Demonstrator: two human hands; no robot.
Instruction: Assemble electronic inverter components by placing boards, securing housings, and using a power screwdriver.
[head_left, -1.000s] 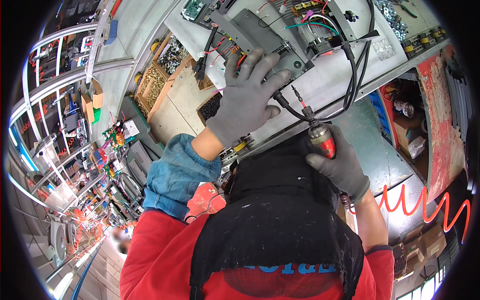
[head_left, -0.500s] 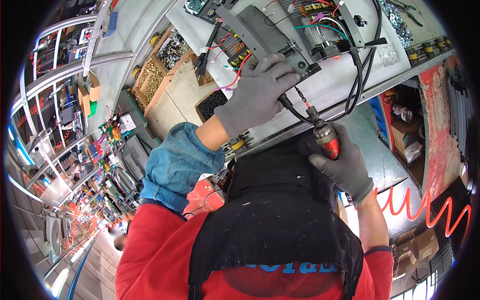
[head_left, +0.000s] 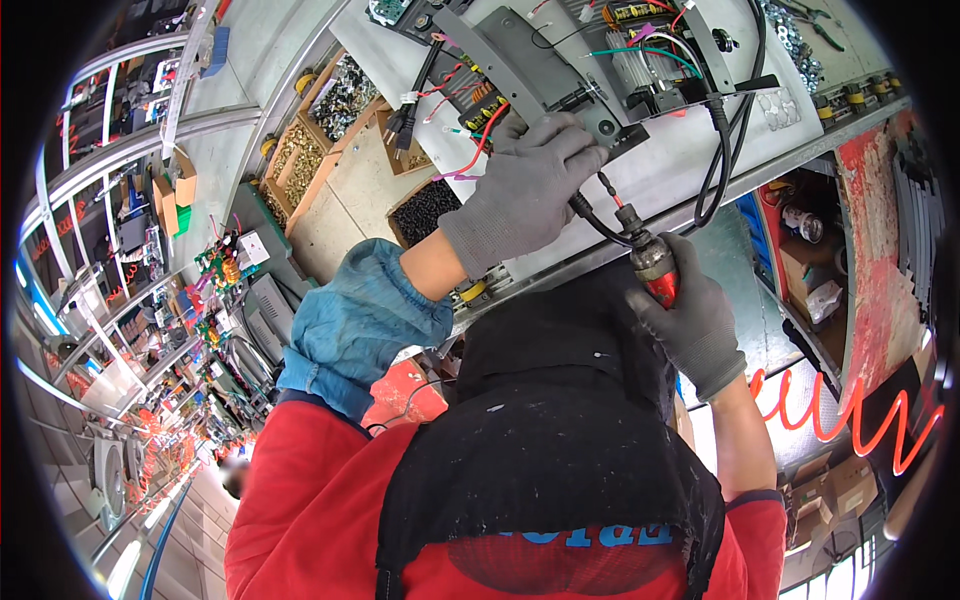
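At the near side, a black apron covers a red top, and a blue sleeve cover wraps the left forearm. A red coiled hose hangs to the right. The right hand, in a grey glove, is curled around a red and silver driver, its thin bit pointing far and slightly left, the end just beside the fingertips of the other hand. The left hand, gloved alike, lies palm down over the near edge of a grey metal housing, fingers bent and close together; whether they pinch anything underneath cannot be told. A black cord loops out between left hand and driver. The housing lies on a pale surface, a red wire curving up at its left and a green wire crossing the parts at its right. Left of it are a bin of black pieces and, farther off, wooden compartments of brass-coloured pieces and silvery pieces. At the far right, pliers lie beside a heap of metal hardware.
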